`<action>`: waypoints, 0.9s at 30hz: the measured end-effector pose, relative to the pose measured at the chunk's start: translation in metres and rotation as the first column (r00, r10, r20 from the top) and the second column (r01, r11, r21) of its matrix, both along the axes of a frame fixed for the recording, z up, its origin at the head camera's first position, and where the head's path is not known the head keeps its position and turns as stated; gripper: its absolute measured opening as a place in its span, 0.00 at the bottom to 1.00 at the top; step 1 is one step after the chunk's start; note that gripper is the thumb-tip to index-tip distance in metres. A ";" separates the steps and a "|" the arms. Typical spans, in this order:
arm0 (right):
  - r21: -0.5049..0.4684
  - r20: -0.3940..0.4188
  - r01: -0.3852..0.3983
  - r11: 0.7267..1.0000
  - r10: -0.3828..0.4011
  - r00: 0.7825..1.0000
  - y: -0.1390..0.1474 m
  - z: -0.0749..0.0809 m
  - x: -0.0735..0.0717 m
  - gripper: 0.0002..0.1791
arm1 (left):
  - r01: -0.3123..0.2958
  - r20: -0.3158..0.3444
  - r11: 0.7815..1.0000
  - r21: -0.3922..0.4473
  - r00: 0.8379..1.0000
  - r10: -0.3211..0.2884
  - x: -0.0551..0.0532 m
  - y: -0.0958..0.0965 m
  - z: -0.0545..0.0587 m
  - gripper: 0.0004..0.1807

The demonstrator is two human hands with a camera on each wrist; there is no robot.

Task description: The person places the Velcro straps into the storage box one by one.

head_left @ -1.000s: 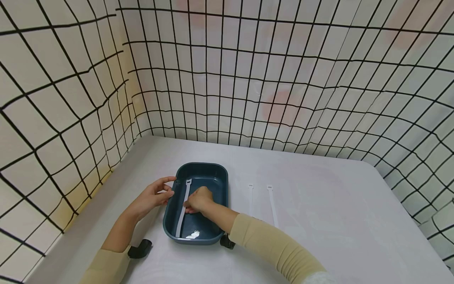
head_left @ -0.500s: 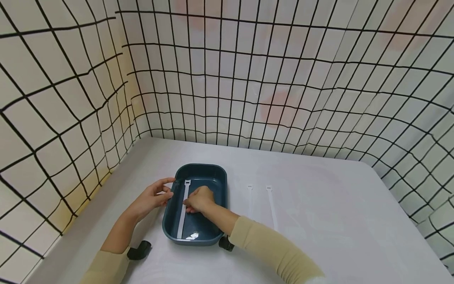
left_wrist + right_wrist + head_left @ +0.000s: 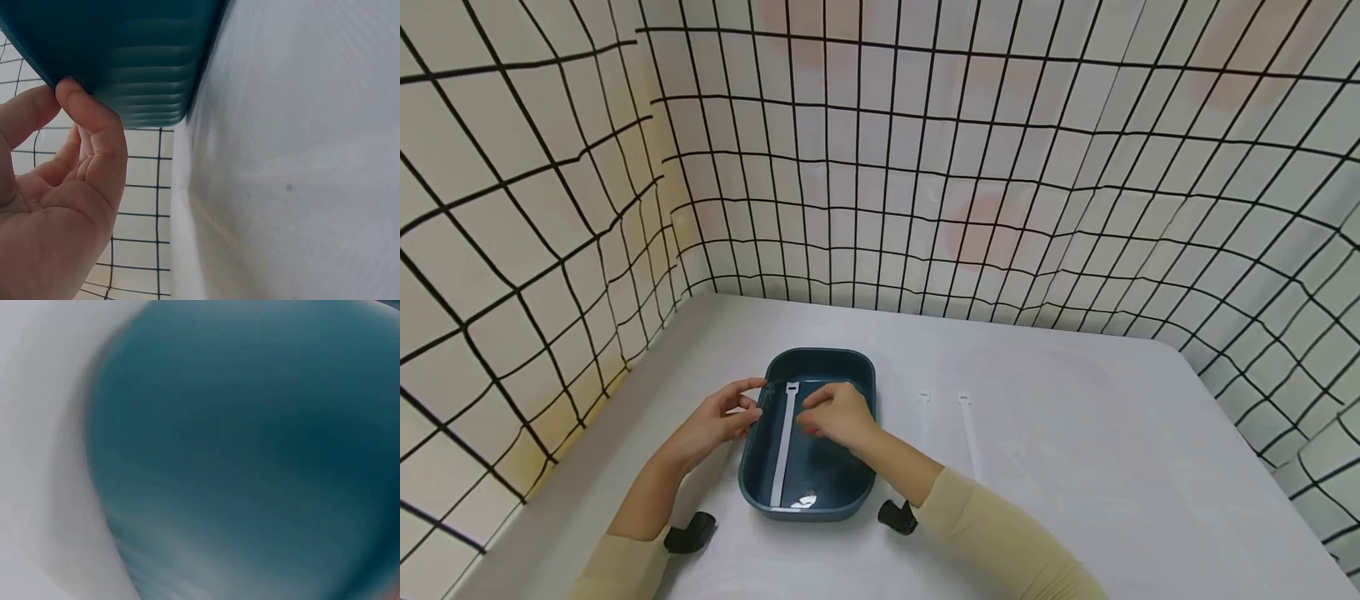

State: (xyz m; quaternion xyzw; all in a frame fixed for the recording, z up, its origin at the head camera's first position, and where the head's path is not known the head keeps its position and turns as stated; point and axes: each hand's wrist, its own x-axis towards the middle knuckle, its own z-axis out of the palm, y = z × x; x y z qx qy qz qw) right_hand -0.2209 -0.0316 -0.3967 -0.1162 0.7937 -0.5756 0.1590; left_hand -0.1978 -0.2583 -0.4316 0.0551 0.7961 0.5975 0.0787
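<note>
A white cable tie (image 3: 785,442) with a slotted head lies lengthwise along the left side of a dark teal tray (image 3: 842,492). My right hand (image 3: 841,417) is over the tray, to the right of the tie, with its fingers loosely bent and apart from it. At the tray's left rim my left hand (image 3: 722,412) pinches the edge between thumb and finger. The left wrist view shows this grip of the left hand (image 3: 69,169) on the tray's rim from outside, beside its ribbed wall. In the blurred right wrist view the tray (image 3: 237,444) fills most of the picture.
Two more white straps with slotted heads, a thin strap (image 3: 924,417) and a wider strap (image 3: 969,433), lie on the white table (image 3: 1075,467) right of the tray. Black wire mesh (image 3: 880,167) encloses the table at the back and sides. Black wrist devices (image 3: 691,533) sit at both wrists.
My right hand has let go of the cable tie and moved up and right from it. The tie now lies in the tray. My left hand stays at the rim.
</note>
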 end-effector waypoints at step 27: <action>-0.150 0.058 0.112 0.982 -0.105 0.993 0.113 0.035 0.007 0.14 | -0.029 0.006 0.999 -0.028 1.000 0.030 0.002 0.003 0.003 0.31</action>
